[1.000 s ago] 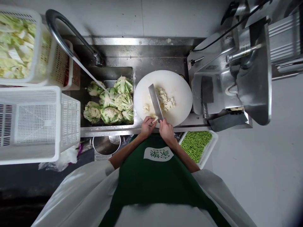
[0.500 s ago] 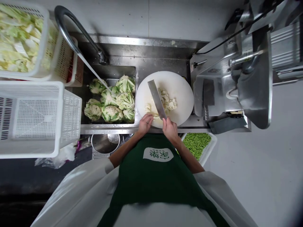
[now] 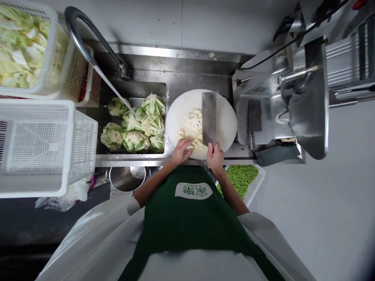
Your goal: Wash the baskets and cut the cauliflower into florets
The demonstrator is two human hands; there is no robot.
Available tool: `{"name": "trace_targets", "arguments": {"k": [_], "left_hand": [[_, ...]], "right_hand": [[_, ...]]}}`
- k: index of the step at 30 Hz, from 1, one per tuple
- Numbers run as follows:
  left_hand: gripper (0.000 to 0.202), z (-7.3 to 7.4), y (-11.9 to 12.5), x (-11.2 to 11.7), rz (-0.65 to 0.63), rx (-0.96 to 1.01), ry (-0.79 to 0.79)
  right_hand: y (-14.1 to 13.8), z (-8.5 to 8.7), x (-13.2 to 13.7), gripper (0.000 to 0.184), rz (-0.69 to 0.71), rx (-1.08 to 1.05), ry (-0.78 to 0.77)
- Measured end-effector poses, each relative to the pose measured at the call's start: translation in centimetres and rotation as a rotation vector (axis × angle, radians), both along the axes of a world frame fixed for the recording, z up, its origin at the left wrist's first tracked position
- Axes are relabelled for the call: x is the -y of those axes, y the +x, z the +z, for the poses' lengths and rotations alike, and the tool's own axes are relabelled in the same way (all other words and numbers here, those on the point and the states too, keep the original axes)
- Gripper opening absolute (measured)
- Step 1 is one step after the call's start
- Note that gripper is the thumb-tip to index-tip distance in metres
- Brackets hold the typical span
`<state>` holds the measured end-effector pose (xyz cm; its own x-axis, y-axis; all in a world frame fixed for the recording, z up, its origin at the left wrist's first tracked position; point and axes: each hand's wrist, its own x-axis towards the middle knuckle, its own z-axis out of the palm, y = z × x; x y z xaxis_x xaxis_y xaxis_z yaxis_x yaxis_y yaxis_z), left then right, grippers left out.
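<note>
On the round white cutting board (image 3: pixel 225 117) lie cut cauliflower florets (image 3: pixel 193 120). My right hand (image 3: pixel 215 158) is closed on the handle of a cleaver (image 3: pixel 209 117), whose broad blade lies flat-side up over the right of the florets. At the board's near edge my left hand (image 3: pixel 181 150) rests on small cauliflower pieces (image 3: pixel 197 144), fingers curled over them.
A steel sink (image 3: pixel 133 88) at the left holds several whole cauliflower heads (image 3: pixel 136 128) under a running tap (image 3: pixel 84 35). White baskets (image 3: pixel 43 148) stand far left, one with cabbage leaves (image 3: pixel 20 47). A slicing machine (image 3: pixel 290 89) sits right. A tray of chopped greens (image 3: pixel 241 179) is below.
The cleaver has turned from edge-on and slanted to flat, broad side up, and shifted to the right. My left hand has moved further onto the board over the small pieces.
</note>
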<state>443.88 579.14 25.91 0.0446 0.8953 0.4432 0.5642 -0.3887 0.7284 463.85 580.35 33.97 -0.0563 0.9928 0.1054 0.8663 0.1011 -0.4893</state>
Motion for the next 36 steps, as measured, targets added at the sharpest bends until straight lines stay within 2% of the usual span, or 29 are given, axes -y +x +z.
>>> {"name": "trace_targets", "arguments": {"k": [3,6,14,20,24,28,30,32,34,36], "left_hand": [[0.031,0.1,1.1,-1.6,-0.140,-0.023,-0.020],[0.029,-0.2,1.8,-2.5,-0.107,-0.035,-0.021],[0.027,-1.1,2.2,-1.5,-0.041,-0.001,0.018],[0.029,-1.2,2.2,-1.8,0.002,-0.018,0.011],[0.028,-1.2,1.9,-1.5,-0.033,-0.026,0.030],[0.030,-1.3,1.8,-1.0,0.003,-0.046,0.018],[0.029,-0.8,2.1,-1.3,0.044,-0.081,0.011],[0.027,0.4,2.7,-2.4,0.080,-0.125,0.011],[0.025,2.0,3.6,-4.5,0.087,-0.162,0.004],[0.026,3.6,4.7,-7.3,0.047,-0.217,-0.037]], "right_hand": [[2.3,0.0,0.0,0.042,-0.084,0.011,0.012],[3.0,-0.4,0.4,0.039,-0.090,0.032,-0.009],[0.9,-1.4,2.0,0.032,-0.015,0.008,-0.102],[-0.4,-3.1,0.9,0.032,-0.019,-0.049,-0.147],[-2.1,-4.4,0.1,0.030,-0.057,-0.089,-0.181],[-2.1,-4.5,-0.1,0.032,-0.074,-0.177,-0.162],[-0.7,-4.0,-0.3,0.036,-0.151,-0.207,-0.087],[1.5,-3.1,-0.8,0.040,-0.245,-0.187,-0.023],[4.1,-2.3,-1.6,0.040,-0.291,-0.124,-0.018],[6.5,-1.6,-2.5,0.037,-0.279,-0.046,-0.068]]}}
